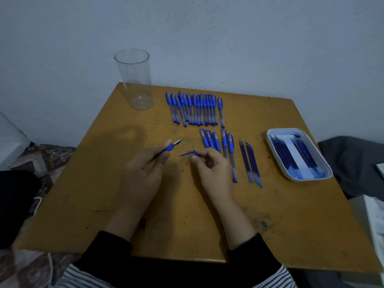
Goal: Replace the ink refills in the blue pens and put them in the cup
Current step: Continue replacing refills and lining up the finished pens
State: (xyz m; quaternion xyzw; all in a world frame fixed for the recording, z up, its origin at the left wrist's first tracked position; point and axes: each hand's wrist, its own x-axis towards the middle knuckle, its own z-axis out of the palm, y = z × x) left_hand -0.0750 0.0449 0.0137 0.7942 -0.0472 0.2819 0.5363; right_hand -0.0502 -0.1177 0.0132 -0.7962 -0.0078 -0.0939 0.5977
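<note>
Pen (169,147) in left hand (145,165); right hand (212,169) pinches refill (186,153).

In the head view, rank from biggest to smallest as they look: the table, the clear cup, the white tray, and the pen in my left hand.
1. Table.
2. White tray and clear cup: about alike, and the cup stands farther away, so unranked.
3. Pen in the left hand, partly hidden.

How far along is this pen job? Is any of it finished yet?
Barely begun: the cup stands empty, though a few loose refills lie on the table. In hand: the left hand grips an uncapped pen; the right hand pinches a small blue piece. Left: the back row of pens and the nearer group lie capped.
</note>
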